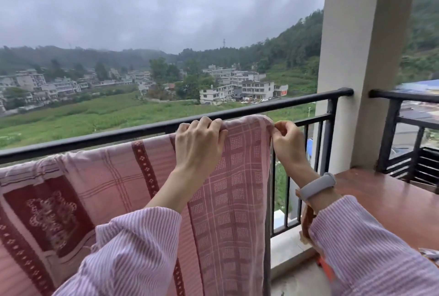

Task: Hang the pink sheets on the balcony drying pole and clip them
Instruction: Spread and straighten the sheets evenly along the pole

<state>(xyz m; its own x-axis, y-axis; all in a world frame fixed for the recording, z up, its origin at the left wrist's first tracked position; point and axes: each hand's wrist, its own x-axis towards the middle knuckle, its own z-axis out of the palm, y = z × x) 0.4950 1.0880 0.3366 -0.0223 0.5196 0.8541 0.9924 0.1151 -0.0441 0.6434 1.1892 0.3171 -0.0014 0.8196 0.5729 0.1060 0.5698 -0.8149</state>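
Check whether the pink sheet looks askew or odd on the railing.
The pink sheet hangs unevenly: its top edge reaches the black rail under both hands but sags below it leftward. No clip shows.

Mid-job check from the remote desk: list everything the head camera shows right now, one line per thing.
pink sheet: one, pink with dark red patterned bands, draped over the railing, hanging down on the near side
balcony railing: one, black metal, top bar running left to right, vertical bars below
second railing: one, black, right of the pillar
pillar: one, cream, at right
wooden tabletop: one, reddish brown, lower right
clips: none clearly visible
wristband: one, pale grey, on the right wrist
sleeves: two, pink-and-white striped
left hand: curled over the sheet's top fold at the rail
right hand: pinching the sheet's right edge beside the rail
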